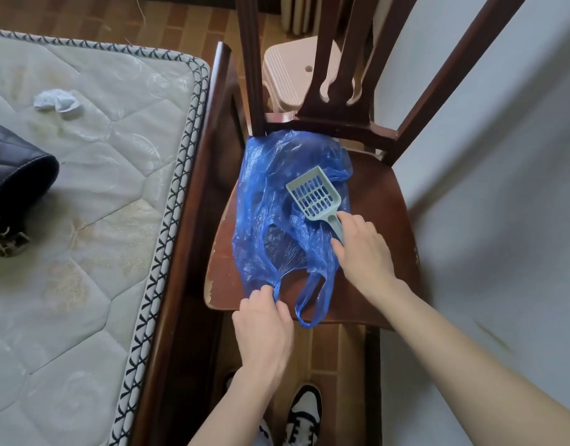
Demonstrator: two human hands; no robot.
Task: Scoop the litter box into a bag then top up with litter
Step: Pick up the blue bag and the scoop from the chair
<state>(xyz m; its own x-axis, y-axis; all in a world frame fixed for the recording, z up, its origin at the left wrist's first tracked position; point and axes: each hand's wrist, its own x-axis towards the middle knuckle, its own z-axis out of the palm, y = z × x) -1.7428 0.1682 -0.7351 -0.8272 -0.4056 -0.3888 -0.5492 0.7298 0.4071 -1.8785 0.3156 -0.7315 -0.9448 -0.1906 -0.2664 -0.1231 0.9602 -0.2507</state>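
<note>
A blue plastic bag (277,214) lies flat on the seat of a dark wooden chair (383,220). On top of the bag rests a pale green slotted litter scoop (314,196), its handle pointing toward me. My right hand (362,249) curls its fingers round the scoop's handle. My left hand (264,323) pinches one of the bag's handle loops at the seat's front edge; the other loop (312,300) hangs over that edge. No litter box is in view.
A bare mattress (84,220) in a wooden frame lies at the left, with crumpled tissue (56,101) and a dark quilted garment (16,181) on it. A beige plastic stool (296,75) stands behind the chair. A white wall runs along the right. My shoes (304,416) are below.
</note>
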